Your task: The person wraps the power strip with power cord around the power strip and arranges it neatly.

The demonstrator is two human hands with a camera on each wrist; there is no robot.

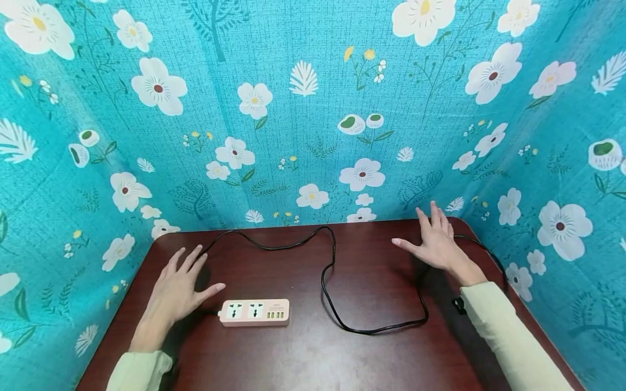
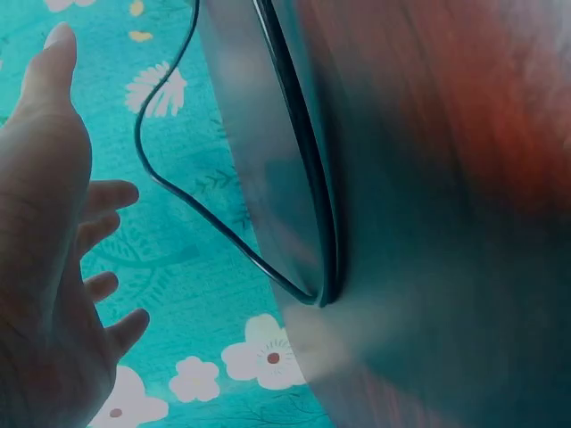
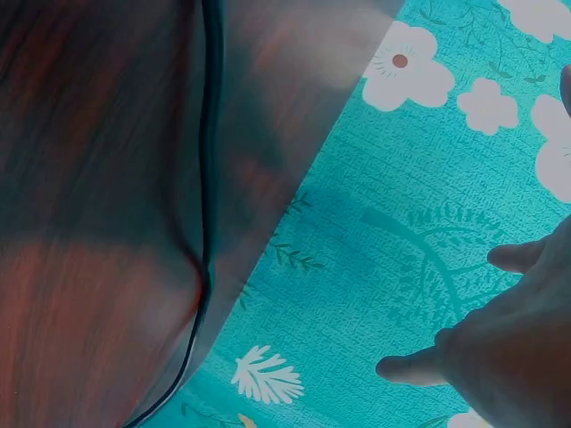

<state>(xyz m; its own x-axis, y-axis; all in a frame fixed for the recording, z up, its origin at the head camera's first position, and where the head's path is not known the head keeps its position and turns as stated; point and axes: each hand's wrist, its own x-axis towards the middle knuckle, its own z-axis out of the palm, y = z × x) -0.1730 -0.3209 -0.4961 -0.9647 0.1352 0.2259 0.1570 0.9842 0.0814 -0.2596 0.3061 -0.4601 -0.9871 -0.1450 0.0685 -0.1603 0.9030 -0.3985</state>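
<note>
A pale pink power strip (image 1: 268, 321) lies on the dark wooden table, its two sockets and several USB ports facing up. Its black cord (image 1: 337, 316) winds along the far edge, loops through the middle and runs off to the right. Left of the strip my left hand (image 1: 171, 293) is held over the table with fingers spread, nothing in it. Over the far right part my right hand (image 1: 437, 244) is spread too, with the cord passing below it. Both wrist views show bare hands beside the cord (image 2: 308, 169). A small black piece (image 1: 459, 305) is partly hidden by my right sleeve.
The table (image 1: 303, 364) has rounded far corners. A turquoise curtain (image 1: 288, 141) with white flowers hangs close behind its far edge and along both sides. At the right, part of the cord (image 1: 491, 255) curves along the table's edge.
</note>
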